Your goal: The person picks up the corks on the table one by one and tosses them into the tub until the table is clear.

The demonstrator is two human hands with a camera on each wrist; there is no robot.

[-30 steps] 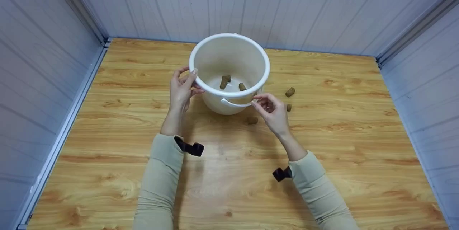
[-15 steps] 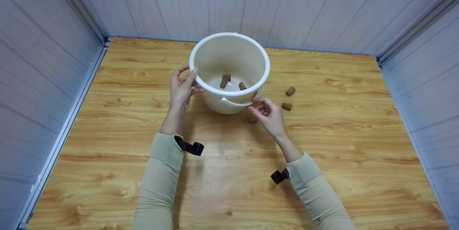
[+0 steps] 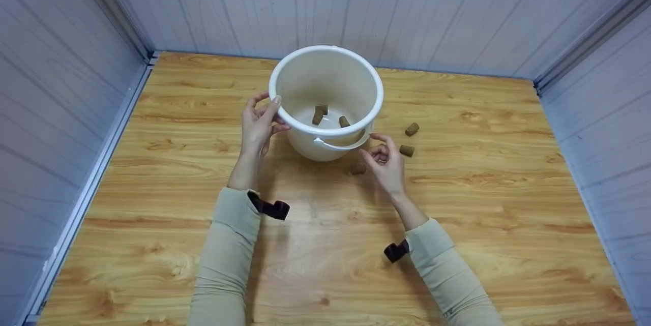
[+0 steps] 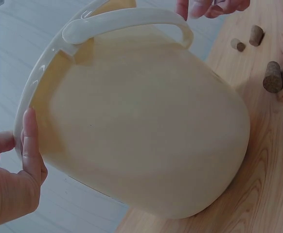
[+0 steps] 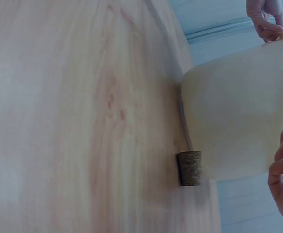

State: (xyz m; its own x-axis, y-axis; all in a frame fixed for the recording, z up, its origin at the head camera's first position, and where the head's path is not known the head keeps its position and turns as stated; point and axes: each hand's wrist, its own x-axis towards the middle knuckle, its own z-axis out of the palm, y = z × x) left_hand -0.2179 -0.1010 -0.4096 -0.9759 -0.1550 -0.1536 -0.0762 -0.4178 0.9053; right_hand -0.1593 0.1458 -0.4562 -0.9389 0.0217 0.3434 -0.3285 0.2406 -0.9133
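Note:
A white plastic bucket [image 3: 325, 145] stands upright on the wood-patterned surface, its bail handle [image 3: 338, 147] hanging at the front below the rim. My left hand [image 3: 258, 125] grips the rim at the left, thumb on top and fingers against the outer wall. Close beside the right end of the handle is my right hand [image 3: 385, 166], thumb and forefinger apart, the other fingers loosely bent. Whether a fingertip touches the handle, I cannot tell. Several brown corks lie inside the bucket, one cork [image 3: 344, 121] at the right of its bottom.
Outside the bucket lie a cork [image 3: 358, 169] in front, another cork [image 3: 406, 150] right of my right hand, and a farther cork [image 3: 412, 129]. Pale panel walls [image 3: 325, 5] close off the back and both sides of the wooden surface [image 3: 325, 265].
My right hand has let go of the handle, dipped slightly, then shifted to its right end. More of the handle and the cork beside that hand now show. My left hand stays on the rim.

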